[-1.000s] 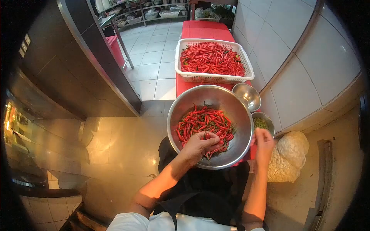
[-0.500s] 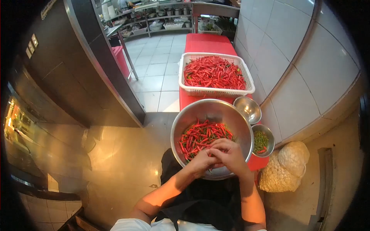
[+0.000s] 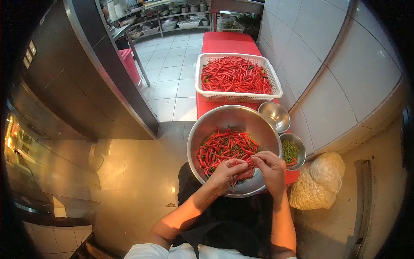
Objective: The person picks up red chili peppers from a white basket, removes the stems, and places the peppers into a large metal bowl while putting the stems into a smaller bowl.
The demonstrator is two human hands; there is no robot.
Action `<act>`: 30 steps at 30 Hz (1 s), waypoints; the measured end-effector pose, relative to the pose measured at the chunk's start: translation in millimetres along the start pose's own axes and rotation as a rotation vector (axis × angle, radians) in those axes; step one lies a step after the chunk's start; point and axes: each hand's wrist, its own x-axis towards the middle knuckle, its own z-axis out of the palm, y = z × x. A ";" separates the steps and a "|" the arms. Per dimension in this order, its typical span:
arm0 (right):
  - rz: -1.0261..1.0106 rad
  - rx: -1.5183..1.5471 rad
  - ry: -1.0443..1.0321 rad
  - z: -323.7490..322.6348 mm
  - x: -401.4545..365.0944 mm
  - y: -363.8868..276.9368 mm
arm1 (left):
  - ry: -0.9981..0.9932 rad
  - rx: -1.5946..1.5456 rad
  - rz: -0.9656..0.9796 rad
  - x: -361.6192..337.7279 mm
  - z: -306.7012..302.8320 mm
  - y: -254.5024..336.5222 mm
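Note:
A large steel bowl [image 3: 198, 129] holds many red chilies [image 3: 222, 146] with green stems. Above its near right part, my left hand [image 3: 226, 175] is closed around red chilies, some showing below its fingers. Close beside it, my right hand [image 3: 269, 168] pinches with thumb and forefinger near a red chili; exactly what sits between its fingertips is too small to tell. Beyond the bowl stands a white basket [image 3: 237, 96] heaped with red chilies. To the right is a small steel bowl [image 3: 303, 149] with green stems and a few red pieces.
An empty steel bowl [image 3: 276, 116] stands beside the basket on a red bench [image 3: 230, 42]. A filled plastic bag [image 3: 317, 187] lies on the floor at right. Tiled wall [image 3: 310, 56] runs along the right, a dark partition [image 3: 99, 73] on the left; steel shelves [image 3: 168, 26] stand behind.
My hands have come apart slightly, my right hand moving right and my left hand staying low over the bowl. Chilies now show in my left hand. The whole view has shifted slightly.

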 end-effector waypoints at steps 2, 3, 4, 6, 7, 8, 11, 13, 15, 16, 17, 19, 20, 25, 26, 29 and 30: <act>0.002 -0.013 0.001 0.2 -2.3 -2.8 | 0.012 -0.051 -0.003 -1.6 2.5 0.3; 0.003 -0.019 0.001 1.0 -3.0 -4.2 | 0.031 -0.053 0.005 -2.2 3.3 -0.1; -0.010 -0.029 0.011 2.4 -3.7 -2.6 | 0.049 -0.054 0.013 -2.7 3.5 -0.5; -0.036 -0.049 0.033 5.2 -5.2 2.1 | 0.084 -0.030 0.040 -3.3 3.1 -1.5; -0.030 -0.065 0.035 6.1 -6.1 2.0 | 0.101 -0.019 0.054 -3.3 2.7 -2.1; -0.026 -0.082 0.037 7.1 -7.1 1.6 | 0.105 -0.022 0.057 -2.8 1.0 -3.5; -0.014 -0.113 0.045 10.3 -10.1 0.8 | 0.108 -0.002 0.072 1.1 -6.2 -7.7; -0.004 -0.097 0.058 10.7 -8.8 2.7 | 0.097 0.054 0.084 4.0 -10.0 -9.9; 0.028 -0.050 0.065 11.8 -10.5 7.8 | 0.095 0.011 0.062 3.5 -10.6 -9.8; 0.048 -0.055 0.047 10.8 -10.9 8.0 | 0.105 -0.005 0.052 2.3 -8.8 -9.6; 0.100 0.010 0.029 9.9 -11.4 10.5 | 0.115 -0.023 0.041 1.5 -6.8 -8.7; 0.211 0.139 -0.014 8.1 -12.3 21.8 | 0.052 -0.075 0.002 -0.5 -6.6 -5.0; 0.272 0.292 -0.054 6.7 -11.9 29.9 | 0.041 -0.093 -0.005 0.6 -8.9 -7.1; 0.472 0.743 -0.129 -3.3 -13.3 37.8 | -0.109 -0.126 -0.071 3.1 -17.4 -8.3; 0.476 0.778 -0.145 -6.5 -12.2 37.2 | -0.130 -0.131 -0.069 2.2 -14.5 -5.5; 0.429 0.718 -0.083 -10.0 -12.5 25.0 | -0.088 -0.158 -0.082 6.7 -18.0 -8.6; 0.397 0.627 -0.033 -11.6 -11.6 21.9 | -0.060 -0.154 -0.077 4.4 -14.2 -3.1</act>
